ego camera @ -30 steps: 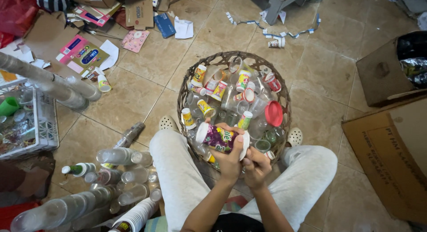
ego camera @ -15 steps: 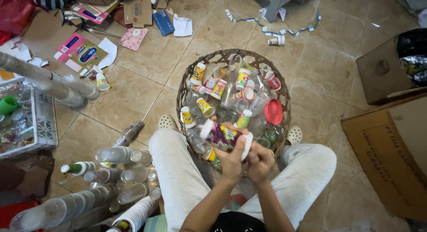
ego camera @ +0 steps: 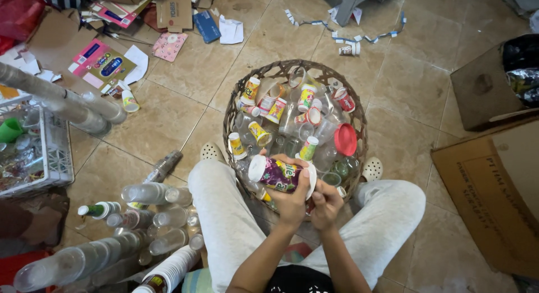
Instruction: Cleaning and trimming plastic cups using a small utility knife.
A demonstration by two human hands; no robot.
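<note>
A small plastic cup (ego camera: 275, 175) with a purple, brightly printed wrap is held lying on its side, its white base turned to the left and its mouth to the right. A white foil lid (ego camera: 310, 179) is seen partly peeled at that mouth. The cup is kept just above the near rim of a woven basket (ego camera: 359, 121).

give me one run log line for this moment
left hand: holds purple cup | right hand: on cup's rim end | below: wicker basket of cups | person's left: stacked clear cups on tile floor
</note>
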